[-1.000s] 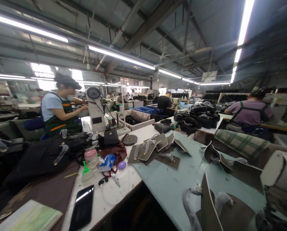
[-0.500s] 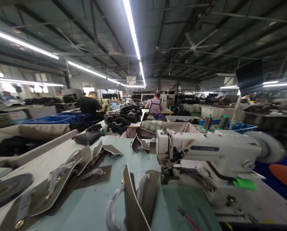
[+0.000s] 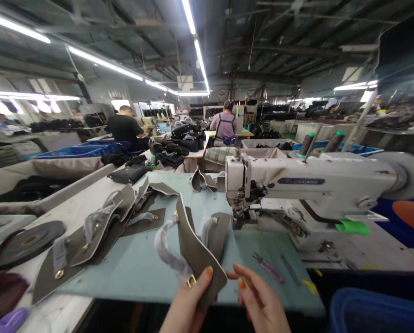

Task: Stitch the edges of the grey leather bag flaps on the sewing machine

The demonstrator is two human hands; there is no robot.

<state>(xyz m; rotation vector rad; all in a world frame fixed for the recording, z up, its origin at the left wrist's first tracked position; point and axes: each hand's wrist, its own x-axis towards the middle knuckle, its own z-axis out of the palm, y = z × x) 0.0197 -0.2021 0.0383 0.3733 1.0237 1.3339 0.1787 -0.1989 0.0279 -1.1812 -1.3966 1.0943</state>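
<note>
My left hand (image 3: pixel 189 300) grips the near end of a taupe bag panel (image 3: pixel 200 245), thumb on top beside a gold metal fitting. A handle (image 3: pixel 170 249) wrapped in clear plastic curves off its left side. My right hand (image 3: pixel 258 296) is just right of the panel's near corner, its fingers bent and apart with nothing seen between them; whether a fingertip touches the edge I cannot tell. Behind stands the white sewing machine (image 3: pixel 311 180). Pink-handled thread snips (image 3: pixel 269 268) lie on the green table surface (image 3: pixel 123 273) beyond my right hand.
More taupe panels with wrapped handles (image 3: pixel 99 231) lie overlapping on the left, near a dark tape roll (image 3: pixel 33 240). A blue bin (image 3: pixel 376 310) stands at the lower right. Two people (image 3: pixel 125 125) sit further ahead, by black bags (image 3: pixel 189 138).
Both my hands have come into view from below, the left taking hold of the near panel. The view has tilted downward, so the table and machine appear higher.
</note>
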